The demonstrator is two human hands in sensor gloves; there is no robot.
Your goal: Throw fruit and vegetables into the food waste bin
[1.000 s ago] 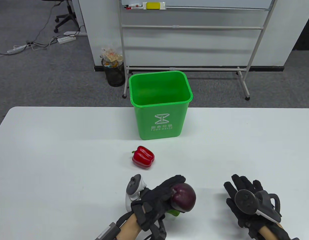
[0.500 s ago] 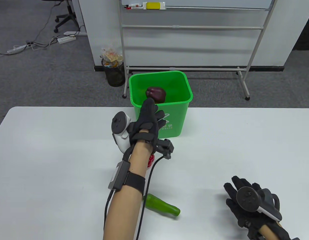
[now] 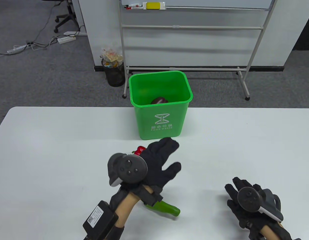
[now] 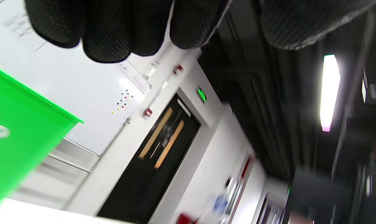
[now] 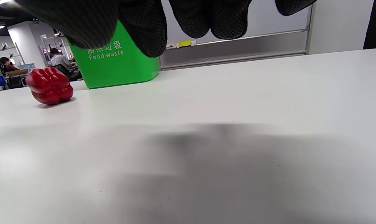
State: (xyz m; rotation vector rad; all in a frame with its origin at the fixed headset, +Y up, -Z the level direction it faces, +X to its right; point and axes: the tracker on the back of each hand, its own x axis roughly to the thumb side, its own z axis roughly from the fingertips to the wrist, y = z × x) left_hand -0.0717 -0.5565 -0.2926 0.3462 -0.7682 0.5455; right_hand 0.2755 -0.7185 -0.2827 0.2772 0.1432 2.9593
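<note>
The green food waste bin (image 3: 159,117) stands at the table's far edge, and shows in the left wrist view (image 4: 16,137) and right wrist view (image 5: 116,65). A dark purple vegetable (image 3: 159,100) lies inside it. My left hand (image 3: 159,160) is open and empty, fingers spread, above the red bell pepper (image 3: 139,150), which it mostly hides; the pepper shows whole in the right wrist view (image 5: 49,86). A green cucumber (image 3: 167,208) lies under my left wrist. My right hand (image 3: 242,197) rests open and empty on the table at the front right.
The white table (image 3: 244,150) runs the full width. Behind the bin stand a whiteboard frame (image 3: 192,27) and a black mesh wastebasket (image 3: 115,73) on the floor.
My left hand carried the purple vegetable from the table front to the bin and let it go; it dropped inside. The hand then drew back, open, over the red pepper. My right hand stayed still.
</note>
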